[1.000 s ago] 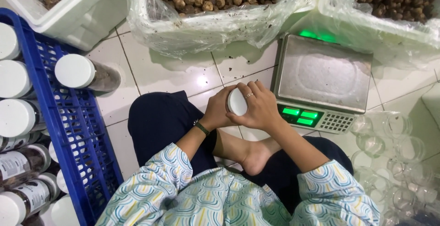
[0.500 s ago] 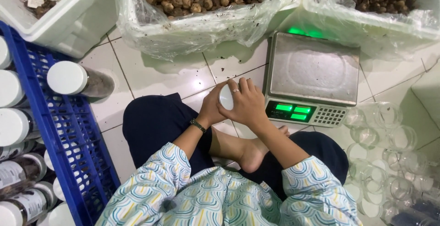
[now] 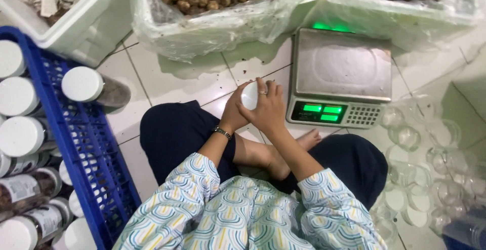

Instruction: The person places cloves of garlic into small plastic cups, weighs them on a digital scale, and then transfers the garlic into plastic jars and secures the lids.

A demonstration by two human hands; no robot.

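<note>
One scale (image 3: 343, 67), three bins (image 3: 223, 22), one blue crate (image 3: 76, 143).

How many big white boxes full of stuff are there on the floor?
3, along the top edge: one white foam box of pale scraps at left, one plastic-lined box of brown nuts in the middle, another at right. More may lie out of view.

Your right hand (image 3: 268, 110) and left hand (image 3: 234, 113) are covering all but the white lid (image 3: 250, 96) of whatever you're gripping, while the blue crate (image 3: 76, 143) is running off the left edge.
</note>
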